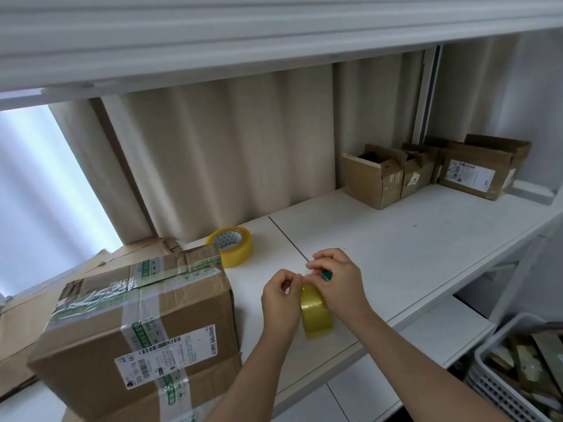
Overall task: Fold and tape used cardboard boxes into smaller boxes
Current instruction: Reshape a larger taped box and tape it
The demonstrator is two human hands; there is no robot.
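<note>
Both hands over the white desk (pixel 411 239), meeting at a yellowish roll of tape (pixel 315 312) standing on edge. Left hand (pixel 281 300): fingers curled, thumb and forefinger pinched at the top of the roll, seemingly on the tape's loose end, though that end too small to tell clearly. Right hand (pixel 338 283): fingers curled over the roll's upper right side, gripping it, with a small green object (pixel 326 275) poking out between fingers; unclear what it is. Both forearms bare, reaching up and inward from the lower right, wrists angled toward each other.

Left of the hands, just beside them, a large sealed cardboard box (pixel 137 336) wrapped in clear and green-printed tape, shipping label on its near face, resting on flattened cardboard (pixel 36 303). Behind it, a second tape roll (pixel 231 245) lying flat on the desk. Far back right, three open small boxes (pixel 426 172) in a row against the curtain (pixel 228 147). Lower right, a white basket (pixel 499 376) of scraps.
</note>
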